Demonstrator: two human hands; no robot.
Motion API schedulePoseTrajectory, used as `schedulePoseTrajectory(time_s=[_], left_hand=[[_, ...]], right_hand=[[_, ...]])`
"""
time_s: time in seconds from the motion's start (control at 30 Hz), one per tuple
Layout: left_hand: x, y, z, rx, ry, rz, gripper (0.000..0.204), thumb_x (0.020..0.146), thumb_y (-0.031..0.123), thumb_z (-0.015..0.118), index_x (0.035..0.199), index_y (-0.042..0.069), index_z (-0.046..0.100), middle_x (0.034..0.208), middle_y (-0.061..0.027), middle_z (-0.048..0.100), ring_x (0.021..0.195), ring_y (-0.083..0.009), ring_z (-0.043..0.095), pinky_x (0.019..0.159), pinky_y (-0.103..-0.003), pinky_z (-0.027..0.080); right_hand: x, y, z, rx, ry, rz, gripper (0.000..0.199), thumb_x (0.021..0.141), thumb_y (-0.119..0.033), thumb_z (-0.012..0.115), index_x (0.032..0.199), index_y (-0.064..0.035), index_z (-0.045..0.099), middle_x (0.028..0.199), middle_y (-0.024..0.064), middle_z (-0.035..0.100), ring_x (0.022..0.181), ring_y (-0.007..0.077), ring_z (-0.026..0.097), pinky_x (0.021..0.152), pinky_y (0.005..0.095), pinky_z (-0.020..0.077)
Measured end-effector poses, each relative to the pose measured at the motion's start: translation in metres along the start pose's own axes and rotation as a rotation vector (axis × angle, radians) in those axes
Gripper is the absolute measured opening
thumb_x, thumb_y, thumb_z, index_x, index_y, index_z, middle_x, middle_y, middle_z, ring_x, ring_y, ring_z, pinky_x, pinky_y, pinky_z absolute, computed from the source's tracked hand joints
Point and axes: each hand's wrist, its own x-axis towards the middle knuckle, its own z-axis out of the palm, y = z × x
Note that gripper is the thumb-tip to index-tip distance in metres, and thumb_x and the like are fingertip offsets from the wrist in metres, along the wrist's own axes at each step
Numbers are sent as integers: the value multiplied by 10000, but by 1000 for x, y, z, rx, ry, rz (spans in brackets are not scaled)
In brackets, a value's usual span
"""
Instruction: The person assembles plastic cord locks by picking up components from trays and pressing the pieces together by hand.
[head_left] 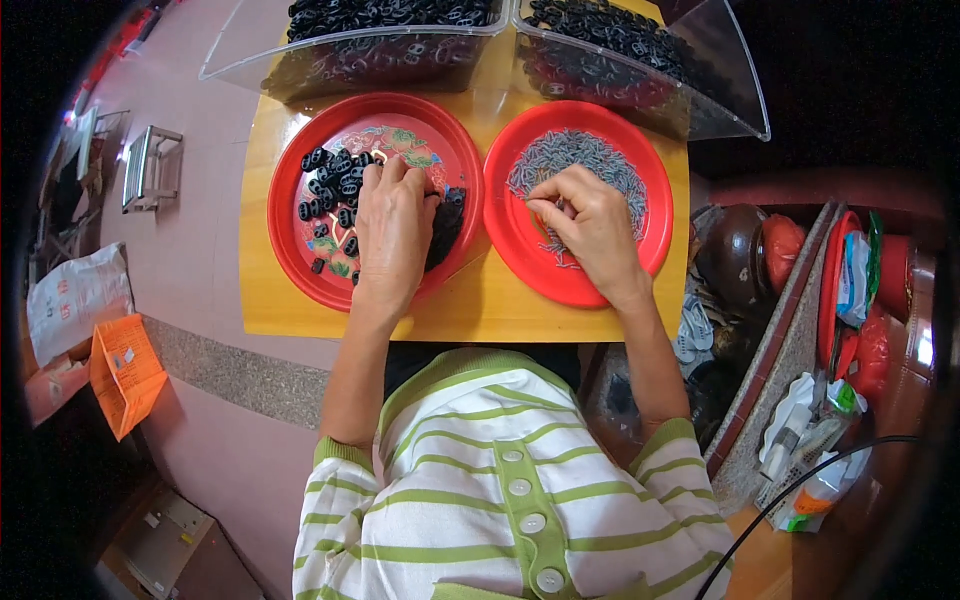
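Note:
My left hand is over a red round tray with a floral bottom. Its fingers are curled down and closed among small black plastic pieces, most of them with two holes; the fingertips and anything between them are hidden. A darker heap of small black parts lies just right of that hand. Over a second red tray, my right hand has thumb and forefinger pinched together. Below it spread many small grey screw-like pieces. What the pinch holds is too small to make out.
Both trays stand on a yellow table. Behind them, two clear plastic bins hold heaps of black parts. A metal step stool and an orange bag are on the floor at left. Jars and packages crowd the right side.

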Motion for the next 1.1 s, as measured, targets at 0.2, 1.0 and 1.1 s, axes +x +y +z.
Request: schedulePoseTrajectory(time_s=[0.2, 1.0, 1.1], left_hand=[[4, -6, 0, -41, -76, 28, 136, 666, -22, 659, 774, -25, 578, 856, -160, 551, 855, -331, 500, 773, -411, 430], [-82, 51, -6, -1431, -96, -534, 104, 835, 21, 630, 929, -21, 646, 845, -58, 649, 762, -121, 634, 719, -232, 512], [-80, 50, -10, -1432, -89, -535, 128, 837, 47, 629, 943, -23, 630, 869, -97, 656, 732, -142, 631, 693, -256, 508]], right_hand=[[-1, 12, 16, -113, 81, -43, 86, 767, -94, 665, 836, -50, 640, 792, 79, 587, 671, 222, 592, 588, 327, 456], [-27, -6, -4, 571, -73, 468, 82, 846, -74, 617, 894, -9, 607, 823, 66, 621, 671, 104, 591, 600, 219, 486], [-33, -16, -2, 912, -53, 388, 104, 874, -84, 599, 934, 2, 590, 822, 36, 615, 710, 72, 582, 618, 199, 493]])
